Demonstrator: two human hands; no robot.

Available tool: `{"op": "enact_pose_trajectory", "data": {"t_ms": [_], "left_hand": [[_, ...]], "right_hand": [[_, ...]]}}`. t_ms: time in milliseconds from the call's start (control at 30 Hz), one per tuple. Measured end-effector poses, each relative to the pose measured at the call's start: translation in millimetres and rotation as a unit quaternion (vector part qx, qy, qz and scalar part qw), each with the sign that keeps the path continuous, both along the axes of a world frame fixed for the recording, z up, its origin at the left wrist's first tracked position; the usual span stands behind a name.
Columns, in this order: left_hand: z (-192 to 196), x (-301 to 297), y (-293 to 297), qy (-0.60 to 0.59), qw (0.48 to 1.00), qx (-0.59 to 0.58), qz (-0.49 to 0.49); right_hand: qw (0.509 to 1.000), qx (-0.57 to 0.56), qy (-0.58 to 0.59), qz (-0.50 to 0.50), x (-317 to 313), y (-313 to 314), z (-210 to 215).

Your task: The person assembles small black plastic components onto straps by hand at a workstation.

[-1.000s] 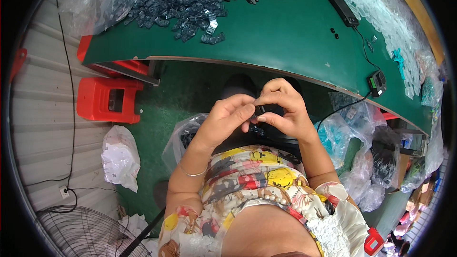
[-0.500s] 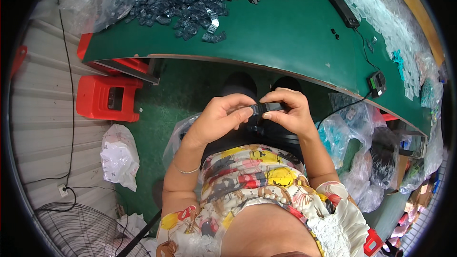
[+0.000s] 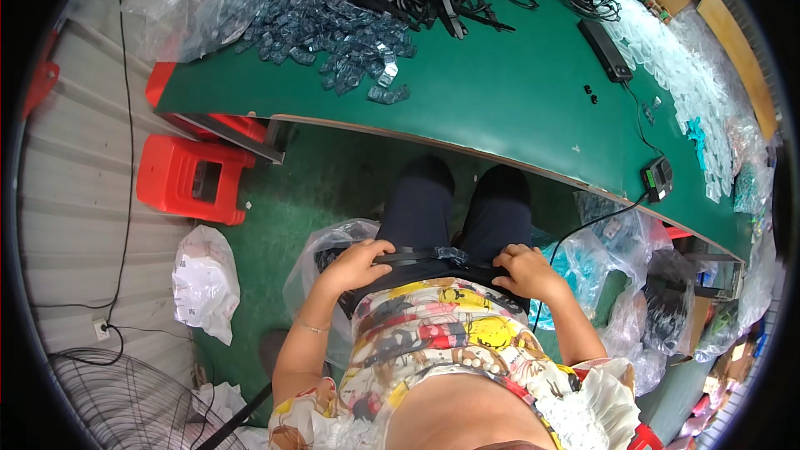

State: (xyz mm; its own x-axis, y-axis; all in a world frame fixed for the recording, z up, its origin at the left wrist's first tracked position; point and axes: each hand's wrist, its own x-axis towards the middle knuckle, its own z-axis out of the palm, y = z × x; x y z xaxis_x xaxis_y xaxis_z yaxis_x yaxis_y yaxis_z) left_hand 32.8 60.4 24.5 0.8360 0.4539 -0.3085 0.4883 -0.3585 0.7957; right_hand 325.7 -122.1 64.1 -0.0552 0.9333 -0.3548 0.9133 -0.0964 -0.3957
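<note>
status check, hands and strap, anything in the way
Left hand at black strap, grip unclear; right hand over lap. Dark plastic piece between hands. Black cord runs close by right hand.

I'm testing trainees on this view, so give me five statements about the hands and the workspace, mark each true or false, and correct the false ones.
1. The left hand and right hand are both at the lap. True.
2. The white bag is on the floor, at the left. True.
3. The heap of bluish clear pieces lies on the floor. False: it lies on the green table.
4. A black strap lies across the lap, between the hands. True.
5. The oblong black box is nearer the left hand. False: it is nearer the right hand.
</note>
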Motion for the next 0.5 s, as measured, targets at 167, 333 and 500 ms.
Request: {"op": "enact_pose_trajectory", "data": {"t_ms": [167,333,500], "left_hand": [[25.1,15.8,13.7,-0.029,0.975,0.218,0.03],[78.8,72.3,53.9,-0.222,0.893,0.359,0.153],[90.5,118.8,101.7,-0.212,0.833,0.478,0.177]], "right_hand": [[0.985,0.093,0.143,0.022,11.8,50.4,35.5],[0.935,0.278,0.214,-0.049,31.5,144.9,72.2],[0.895,0.387,0.139,-0.171,75.1,265.0,38.0]]}}
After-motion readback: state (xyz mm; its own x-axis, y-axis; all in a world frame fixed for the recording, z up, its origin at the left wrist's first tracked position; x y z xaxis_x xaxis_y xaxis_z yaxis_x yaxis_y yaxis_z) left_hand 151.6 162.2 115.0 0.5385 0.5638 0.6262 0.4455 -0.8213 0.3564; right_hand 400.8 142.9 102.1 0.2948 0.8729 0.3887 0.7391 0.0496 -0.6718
